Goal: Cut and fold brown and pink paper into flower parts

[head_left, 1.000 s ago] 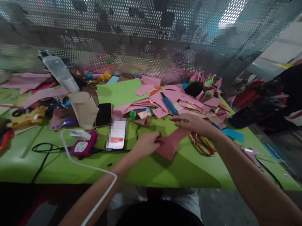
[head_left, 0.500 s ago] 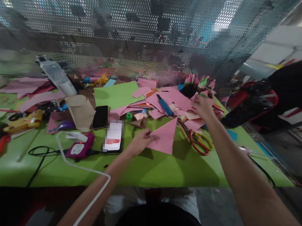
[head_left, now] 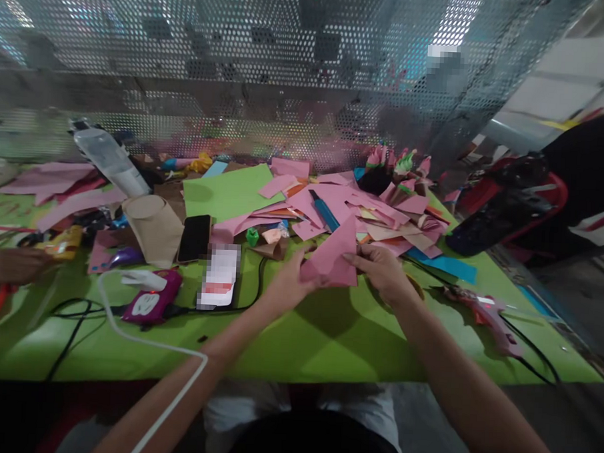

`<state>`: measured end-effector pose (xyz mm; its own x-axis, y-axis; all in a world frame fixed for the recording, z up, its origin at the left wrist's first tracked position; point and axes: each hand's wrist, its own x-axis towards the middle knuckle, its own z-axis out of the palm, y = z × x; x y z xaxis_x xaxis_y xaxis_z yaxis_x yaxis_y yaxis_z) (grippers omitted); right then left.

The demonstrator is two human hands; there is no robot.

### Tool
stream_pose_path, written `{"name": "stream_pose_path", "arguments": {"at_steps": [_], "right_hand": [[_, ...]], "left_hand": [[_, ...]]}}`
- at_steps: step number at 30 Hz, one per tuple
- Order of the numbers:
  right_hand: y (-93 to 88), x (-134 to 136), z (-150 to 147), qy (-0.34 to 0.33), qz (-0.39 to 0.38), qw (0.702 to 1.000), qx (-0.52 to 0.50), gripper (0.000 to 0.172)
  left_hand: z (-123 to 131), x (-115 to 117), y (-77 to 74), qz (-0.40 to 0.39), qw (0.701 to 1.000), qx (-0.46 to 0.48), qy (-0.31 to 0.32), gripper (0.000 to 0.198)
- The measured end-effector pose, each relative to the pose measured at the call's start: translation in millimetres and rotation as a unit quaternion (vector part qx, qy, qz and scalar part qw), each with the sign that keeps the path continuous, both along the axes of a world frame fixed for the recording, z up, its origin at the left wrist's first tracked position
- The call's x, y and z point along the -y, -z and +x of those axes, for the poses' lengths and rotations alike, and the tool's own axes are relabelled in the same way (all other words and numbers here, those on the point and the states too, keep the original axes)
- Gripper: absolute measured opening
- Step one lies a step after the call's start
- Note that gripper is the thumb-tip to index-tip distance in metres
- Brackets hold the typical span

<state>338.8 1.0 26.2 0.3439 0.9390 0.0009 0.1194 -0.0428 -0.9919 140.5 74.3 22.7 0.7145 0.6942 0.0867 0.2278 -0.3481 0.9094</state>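
A pink paper piece (head_left: 333, 258) with a pointed top is held above the green table between my two hands. My left hand (head_left: 293, 279) is closed on its left edge. My right hand (head_left: 380, 270) pinches its right edge, thumb and fingers together. Beyond the paper lies a heap of pink paper scraps (head_left: 382, 213) with a blue cutter (head_left: 324, 211) on top. Scissors (head_left: 415, 285) with a yellow handle are mostly hidden behind my right hand and forearm.
A pink glue gun (head_left: 495, 322) lies at the right with its black cord. To the left are a lit phone (head_left: 220, 276), a dark phone (head_left: 195, 238) and a magenta power box (head_left: 153, 297). Another person's hand (head_left: 14, 267) is by a yellow glue gun (head_left: 64, 243).
My right hand has come back from the scrap heap to the pink paper and now grips its right side. The paper has tilted. Another person's hand has appeared at the left.
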Motion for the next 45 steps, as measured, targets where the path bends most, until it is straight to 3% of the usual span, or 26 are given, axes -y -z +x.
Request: {"name": "stream_pose_path", "arguments": {"at_steps": [3,6,14,16,19,22,24,27,30,33,37,39,42,45], "right_hand": [[9.4,2.3,6.2,0.031,0.009,0.999,-0.015,0.042],[13.6,7.4,7.9,0.049,0.008,0.998,-0.028,0.041],[-7.6,13.8,-4.3,0.059,-0.001,0.998,-0.019,0.043],[-8.9,14.7,-5.7,0.051,-0.001,0.999,-0.015,0.044],[-3.5,15.6,-6.0,0.028,0.003,0.999,-0.026,0.045],[4.1,17.2,-6.9,0.017,0.038,0.999,-0.001,0.043],[5.8,20.6,-8.7,0.037,0.074,0.993,0.089,0.053],[0.6,31.8,-12.3,0.047,0.117,0.938,0.324,0.067],[-7.8,48.9,-16.8,-0.077,0.130,0.861,0.485,0.067],[-9.0,64.8,-21.4,-0.207,0.118,0.820,0.520,0.082],[5.1,74.0,-23.1,-0.197,0.126,0.806,0.544,0.078],[14.7,75.2,-21.4,-0.188,0.136,0.808,0.542,0.074],[25.7,79.0,-19.1,-0.223,0.121,0.815,0.521,0.070],[30.1,87.1,-19.4,-0.262,0.102,0.819,0.500,0.059]], "left_hand": [[4.4,0.5,2.5,0.110,0.992,-0.053,0.030,0.097],[9.0,1.7,9.9,0.140,0.985,-0.095,0.038,0.098],[8.1,7.8,14.3,0.084,0.991,0.003,0.106,0.092],[5.9,9.7,12.0,0.047,0.994,0.017,0.102,0.079],[3.1,13.4,9.4,-0.051,0.998,0.022,0.022,0.047],[1.1,18.9,8.9,-0.183,0.977,0.042,-0.099,0.043],[-0.3,23.1,9.2,-0.253,0.953,0.075,-0.150,0.042],[-3.8,28.8,9.0,-0.302,0.930,0.105,-0.184,0.036],[-7.6,34.5,7.6,-0.280,0.931,0.120,-0.199,0.036],[-9.8,42.3,6.7,-0.259,0.932,0.138,-0.212,0.043],[-16.0,54.0,5.6,-0.294,0.931,0.135,-0.172,0.047],[-24.4,58.0,4.7,-0.243,0.956,0.082,-0.142,0.047],[-42.8,61.6,5.1,-0.048,0.989,-0.070,-0.124,0.063],[-60.8,65.5,7.9,0.202,0.955,-0.191,-0.102,0.066]]}}
